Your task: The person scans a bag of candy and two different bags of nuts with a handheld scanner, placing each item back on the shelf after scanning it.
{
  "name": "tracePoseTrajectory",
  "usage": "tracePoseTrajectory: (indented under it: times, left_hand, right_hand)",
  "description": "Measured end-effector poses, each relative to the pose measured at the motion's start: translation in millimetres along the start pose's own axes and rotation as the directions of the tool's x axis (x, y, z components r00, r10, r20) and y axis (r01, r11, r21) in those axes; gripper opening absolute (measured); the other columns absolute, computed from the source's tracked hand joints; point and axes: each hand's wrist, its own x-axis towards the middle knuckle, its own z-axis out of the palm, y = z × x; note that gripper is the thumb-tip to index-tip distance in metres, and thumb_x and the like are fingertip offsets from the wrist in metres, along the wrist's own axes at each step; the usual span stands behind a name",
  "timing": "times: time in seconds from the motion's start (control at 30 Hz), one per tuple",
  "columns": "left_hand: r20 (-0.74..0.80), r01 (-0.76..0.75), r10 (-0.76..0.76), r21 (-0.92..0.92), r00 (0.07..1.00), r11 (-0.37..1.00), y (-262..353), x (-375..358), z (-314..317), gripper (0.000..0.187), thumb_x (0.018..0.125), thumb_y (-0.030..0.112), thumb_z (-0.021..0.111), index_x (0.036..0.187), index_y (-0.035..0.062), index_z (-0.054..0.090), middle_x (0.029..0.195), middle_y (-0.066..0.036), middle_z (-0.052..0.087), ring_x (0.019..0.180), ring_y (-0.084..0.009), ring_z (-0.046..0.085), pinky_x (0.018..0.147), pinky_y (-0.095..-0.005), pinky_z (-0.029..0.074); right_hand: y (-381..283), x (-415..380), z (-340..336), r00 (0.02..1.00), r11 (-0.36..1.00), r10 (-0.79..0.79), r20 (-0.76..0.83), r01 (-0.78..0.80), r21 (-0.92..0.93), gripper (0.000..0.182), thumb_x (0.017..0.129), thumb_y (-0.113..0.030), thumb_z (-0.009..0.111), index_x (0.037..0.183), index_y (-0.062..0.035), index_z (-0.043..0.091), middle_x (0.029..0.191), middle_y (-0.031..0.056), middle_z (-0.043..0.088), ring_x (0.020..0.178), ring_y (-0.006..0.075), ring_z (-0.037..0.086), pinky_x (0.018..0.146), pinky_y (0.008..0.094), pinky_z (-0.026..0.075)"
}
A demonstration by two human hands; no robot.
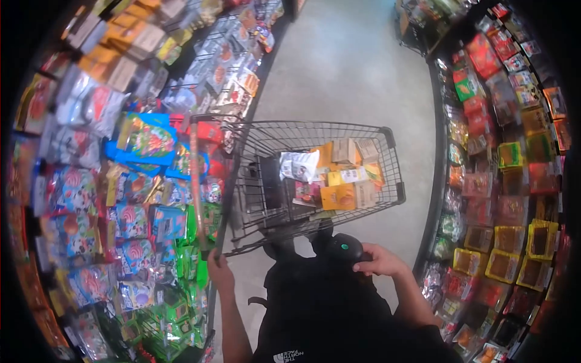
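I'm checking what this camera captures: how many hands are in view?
2: the left hand at the near end of the cart handle, the right hand at a round black object. No others show.

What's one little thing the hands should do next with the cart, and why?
Perhaps the left hand should ease the cart away from the bright packets. That hand is on the near end of the handle, which looks close to them, and bare floor shows on the other side. The right hand is at a black rounded thing.
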Motion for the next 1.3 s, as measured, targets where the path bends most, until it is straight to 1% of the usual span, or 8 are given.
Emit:
tracePoseTrajectory:
  times: [0.33,0.5,0.7,0.87,1.0,1.07,1.13,1.3]
  left_hand:
    - [-0.050,-0.043,0.040,-0.062,0.998,0.997,10,85,13,0.012,0.095,0.007,0.055,0.104,-0.0007,0.056,0.080,-0.003,0.051,0.070,-0.0121,0.046,0.064,-0.0280,0.040]
    - [-0.195,-0.067,0.133,0.314,0.972,0.947,148,48,37,0.021,0.090,0.005,0.057,0.109,-0.0018,0.062,0.088,-0.017,0.066,0.084,-0.0321,0.064,0.077,-0.0411,0.049]
    - [0.556,-0.292,0.293,-0.094,0.778,0.952,151,32,194,0.029,0.088,0.014,0.067,0.114,0.0027,0.060,0.094,-0.013,0.066,0.090,-0.0254,0.066,0.081,-0.0363,0.053]
    - [0.622,-0.313,0.374,-0.211,0.688,0.926,163,48,326,0.050,0.080,0.013,0.072,0.125,0.0019,0.054,0.098,-0.015,0.067,0.094,-0.0299,0.064,0.087,-0.0381,0.051]
    - [0.622,-0.862,0.656,0.064,0.428,0.502,190,55,394,0.065,0.074,0.018,0.076,0.132,0.0041,0.049,0.114,-0.015,0.064,0.106,-0.0320,0.061,0.101,-0.0419,0.041]
    - [0.689,-0.925,0.642,0.115,0.336,0.361,202,60,415,0.069,0.073,0.021,0.077,0.134,0.0056,0.048,0.121,-0.016,0.063,0.113,-0.0316,0.059,0.105,-0.0428,0.038]
    - [0.939,-0.812,-0.092,0.332,0.330,0.480,219,62,427,0.074,0.070,0.026,0.079,0.135,0.0081,0.048,0.125,-0.016,0.062,0.120,-0.0283,0.058,0.104,-0.0434,0.040]
    - [0.964,-0.893,-0.084,0.264,0.251,0.365,218,55,406,0.032,0.076,0.030,0.073,0.101,0.0104,0.070,0.110,-0.010,0.069,0.113,-0.0270,0.062,0.099,-0.0414,0.043]
  right_hand:
    - [18,-22,-71,0.998,0.996,-0.059,-0.027,0.060,0.063,0.038,0.087,-0.010,0.070,0.123,-0.0058,0.057,0.082,-0.0008,0.063,0.059,0.0057,0.053,0.054,0.0218,0.044]
    - [26,-44,-84,0.996,0.988,-0.037,-0.078,0.048,0.148,0.037,0.085,-0.010,0.072,0.120,-0.0062,0.059,0.080,-0.0016,0.061,0.058,0.0056,0.052,0.053,0.0223,0.043]
    - [51,-57,-81,0.988,0.967,-0.052,-0.142,0.085,0.239,0.021,0.085,-0.007,0.069,0.103,-0.0060,0.059,0.086,0.0018,0.065,0.061,0.0057,0.053,0.055,0.0210,0.043]
    - [62,-75,-75,0.980,0.941,-0.005,-0.201,0.072,0.330,0.021,0.084,-0.006,0.070,0.102,-0.0047,0.059,0.087,0.0033,0.065,0.062,0.0066,0.054,0.056,0.0213,0.043]
    - [78,-91,-68,0.951,0.914,0.043,-0.306,0.086,0.396,0.024,0.083,-0.004,0.069,0.105,-0.0038,0.059,0.087,0.0050,0.065,0.060,0.0077,0.054,0.055,0.0221,0.044]
    - [88,-99,-61,0.940,0.888,0.064,-0.335,0.100,0.449,0.030,0.083,-0.007,0.073,0.110,-0.0049,0.060,0.084,0.0016,0.064,0.062,0.0076,0.055,0.055,0.0228,0.045]
    - [95,-104,-51,0.929,0.863,0.086,-0.360,0.111,0.494,0.028,0.083,-0.007,0.072,0.109,-0.0051,0.061,0.084,0.0018,0.064,0.062,0.0076,0.055,0.055,0.0228,0.045]
    - [113,-96,-42,0.927,0.817,0.060,-0.370,0.167,0.552,0.023,0.084,-0.008,0.071,0.105,-0.0054,0.061,0.084,0.0026,0.064,0.060,0.0078,0.054,0.055,0.0225,0.044]
